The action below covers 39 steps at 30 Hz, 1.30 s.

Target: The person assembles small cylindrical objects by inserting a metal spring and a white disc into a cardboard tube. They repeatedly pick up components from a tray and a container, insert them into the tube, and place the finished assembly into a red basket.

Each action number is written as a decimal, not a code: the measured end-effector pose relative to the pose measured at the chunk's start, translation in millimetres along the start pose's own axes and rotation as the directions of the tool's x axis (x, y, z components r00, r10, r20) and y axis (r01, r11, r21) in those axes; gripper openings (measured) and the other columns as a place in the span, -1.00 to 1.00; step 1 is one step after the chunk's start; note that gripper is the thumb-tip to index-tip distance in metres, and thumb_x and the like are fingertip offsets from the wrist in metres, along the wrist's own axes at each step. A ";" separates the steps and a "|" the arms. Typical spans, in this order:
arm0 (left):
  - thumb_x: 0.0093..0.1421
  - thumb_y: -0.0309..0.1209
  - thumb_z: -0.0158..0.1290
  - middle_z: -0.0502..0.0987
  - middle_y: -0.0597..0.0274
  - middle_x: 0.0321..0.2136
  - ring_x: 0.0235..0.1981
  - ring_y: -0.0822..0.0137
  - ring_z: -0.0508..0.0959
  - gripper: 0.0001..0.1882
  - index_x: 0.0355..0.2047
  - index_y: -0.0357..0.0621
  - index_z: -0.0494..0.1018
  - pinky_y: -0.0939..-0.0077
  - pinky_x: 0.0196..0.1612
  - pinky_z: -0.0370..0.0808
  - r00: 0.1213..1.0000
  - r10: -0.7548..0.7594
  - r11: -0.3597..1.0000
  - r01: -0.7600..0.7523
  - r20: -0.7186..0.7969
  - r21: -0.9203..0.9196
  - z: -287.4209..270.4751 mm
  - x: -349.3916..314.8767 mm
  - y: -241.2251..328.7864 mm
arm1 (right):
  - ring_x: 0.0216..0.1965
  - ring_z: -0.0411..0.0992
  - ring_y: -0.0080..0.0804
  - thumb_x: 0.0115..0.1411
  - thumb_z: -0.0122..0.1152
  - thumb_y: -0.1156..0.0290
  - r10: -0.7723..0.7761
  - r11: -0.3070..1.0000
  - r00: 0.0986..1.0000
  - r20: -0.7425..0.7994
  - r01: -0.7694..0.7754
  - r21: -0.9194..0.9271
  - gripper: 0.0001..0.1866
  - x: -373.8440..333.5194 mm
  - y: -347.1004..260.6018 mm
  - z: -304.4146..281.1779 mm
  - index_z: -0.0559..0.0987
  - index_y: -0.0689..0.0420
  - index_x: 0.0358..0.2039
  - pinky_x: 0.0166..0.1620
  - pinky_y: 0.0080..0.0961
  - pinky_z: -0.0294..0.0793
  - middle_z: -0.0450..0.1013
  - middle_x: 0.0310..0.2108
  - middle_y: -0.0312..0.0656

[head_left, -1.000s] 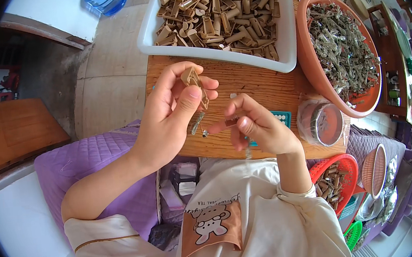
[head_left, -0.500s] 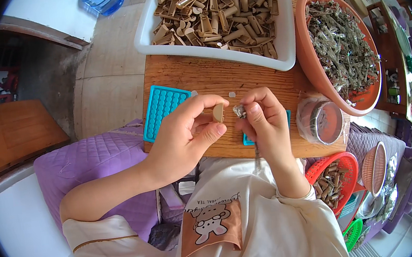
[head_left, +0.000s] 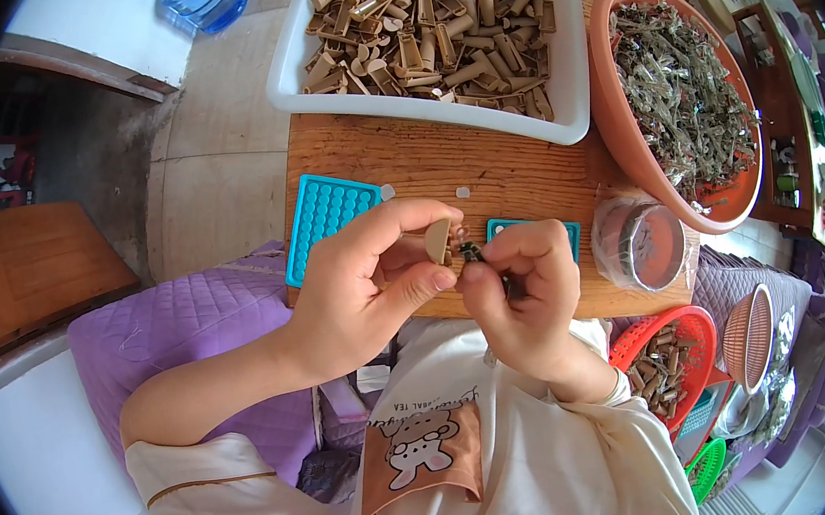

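Between the fingertips of my left hand [head_left: 359, 273] is a tan half-round shell piece [head_left: 439, 242], its flat half-disc end showing. My right hand [head_left: 527, 291] pinches a small dark part with thin wires [head_left: 472, 251], close against the open side of the shell. Whether the two pieces touch is hard to make out. Below my hands lies the wooden table [head_left: 424, 171]. A teal tray with round cups [head_left: 333, 216] sits beyond my left hand, and a smaller teal tray [head_left: 530, 228] lies partly hidden behind my right hand.
At the far side stands a white bin [head_left: 437, 104] heaped with tan shells. A terracotta basin [head_left: 608, 106] of tangled wired parts is at the right, near a plastic-lined round container [head_left: 658, 247]. A red basket [head_left: 706, 327] of tan pieces sits lower right.
My right hand has moved left and slightly down, bringing the dark wired part up to the shell. My left hand stays nearly in place, still pinching the shell.
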<state>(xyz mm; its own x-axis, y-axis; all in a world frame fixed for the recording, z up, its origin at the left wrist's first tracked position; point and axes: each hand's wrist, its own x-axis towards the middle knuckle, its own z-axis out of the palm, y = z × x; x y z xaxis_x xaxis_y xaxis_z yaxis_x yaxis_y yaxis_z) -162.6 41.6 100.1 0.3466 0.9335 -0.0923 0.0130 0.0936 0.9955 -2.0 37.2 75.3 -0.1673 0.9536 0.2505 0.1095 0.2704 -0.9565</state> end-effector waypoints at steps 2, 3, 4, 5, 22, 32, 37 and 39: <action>0.06 -0.42 0.02 0.37 0.19 -0.25 -0.24 0.48 0.40 -0.63 -0.14 -0.27 0.24 0.59 -0.19 0.40 1.000 -0.023 1.000 0.023 0.013 -0.007 -0.1 -0.1 1.2 | -0.72 0.31 -0.71 -0.10 0.13 0.66 -0.167 0.984 0.986 -0.015 0.166 -0.059 -0.77 8.4 -3.1 0.6 0.31 0.23 -0.41 -0.67 -0.76 0.28 0.41 -0.63 -0.25; 0.05 -0.42 0.03 0.38 0.19 -0.25 -0.24 0.48 0.40 -0.63 -0.14 -0.27 0.24 0.59 -0.20 0.41 1.000 -0.024 0.999 0.024 0.012 -0.029 0.2 -0.5 1.2 | -0.72 0.31 -0.71 -0.10 0.14 0.66 -0.196 0.979 0.981 -0.014 0.195 -0.064 -0.78 9.1 -2.8 -0.1 0.32 0.23 -0.42 -0.67 -0.76 0.28 0.41 -0.63 -0.25; 0.04 -0.43 0.03 0.38 0.19 -0.26 -0.24 0.48 0.40 -0.62 -0.14 -0.27 0.24 0.60 -0.20 0.41 1.000 -0.022 0.998 0.023 0.012 -0.051 0.5 -1.0 1.3 | -0.72 0.31 -0.71 -0.10 0.14 0.66 -0.227 0.972 0.974 -0.013 0.226 -0.071 -0.78 8.9 -2.9 -0.3 0.32 0.22 -0.43 -0.66 -0.76 0.28 0.41 -0.62 -0.25; 0.04 -0.43 0.03 0.38 0.19 -0.26 -0.25 0.49 0.40 -0.62 -0.14 -0.27 0.24 0.60 -0.20 0.41 1.000 -0.017 0.998 0.017 0.011 -0.062 0.7 -0.8 1.4 | -0.72 0.31 -0.70 -0.11 0.14 0.66 -0.213 0.977 0.976 -0.034 0.212 -0.034 -0.78 6.4 -1.8 0.1 0.33 0.22 -0.43 -0.67 -0.76 0.28 0.40 -0.62 -0.25; 0.03 -0.39 0.05 0.39 0.21 -0.28 -0.28 0.50 0.43 -0.63 -0.16 -0.25 0.28 0.63 -0.23 0.44 0.993 -0.114 0.981 0.111 -0.010 -0.159 -2.9 5.2 -8.7 | -0.71 0.32 -0.44 -0.09 0.10 0.69 -0.384 0.919 0.923 0.010 0.383 -0.092 -0.81 3.7 20.8 10.2 0.34 0.26 -0.43 -0.67 -0.59 0.27 0.34 -0.65 -0.19; 0.16 -0.26 -0.14 0.37 0.12 -0.19 -0.24 0.45 0.42 -0.60 -0.07 -0.26 0.19 0.63 -0.31 0.47 0.974 -0.190 0.955 0.155 -0.120 -0.253 0.1 7.8 -4.1 | -0.61 0.39 -0.42 -0.06 0.08 0.68 -0.139 0.987 0.985 0.103 0.147 -0.070 -0.76 6.2 16.0 9.8 0.36 0.26 -0.31 -0.57 -0.60 0.36 0.40 -0.53 -0.14; 0.21 -0.34 -0.22 0.40 0.13 -0.22 -0.31 0.52 0.41 -0.68 -0.07 -0.23 0.17 0.73 -0.47 0.46 0.989 -0.052 0.997 0.044 -0.140 -0.059 -0.3 3.8 3.0 | -0.55 0.42 -0.46 -0.04 0.07 0.68 -0.104 0.995 0.994 0.043 0.105 -0.004 -0.77 1.3 23.8 15.6 0.32 0.25 -0.33 -0.52 -0.64 0.39 0.42 -0.45 -0.12; 0.21 -0.34 -0.25 0.39 0.13 -0.20 -0.33 0.53 0.40 -0.68 -0.07 -0.23 0.17 0.73 -0.51 0.46 0.980 -0.126 0.988 0.110 -0.153 -0.106 -1.3 4.1 6.2 | -0.55 0.42 -0.46 -0.04 0.07 0.68 -0.094 0.996 0.995 0.043 0.093 0.010 -0.78 1.5 27.3 18.8 0.30 0.25 -0.35 -0.51 -0.63 0.40 0.43 -0.44 -0.11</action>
<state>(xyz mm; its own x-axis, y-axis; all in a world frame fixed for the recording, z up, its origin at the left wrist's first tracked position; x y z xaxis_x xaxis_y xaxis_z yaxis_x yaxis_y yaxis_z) -162.2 46.4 105.9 0.1949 0.9561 -0.2188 -0.0487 0.2323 0.9714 -17.7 43.5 46.7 -0.2187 0.9175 0.3323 0.0836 0.3569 -0.9304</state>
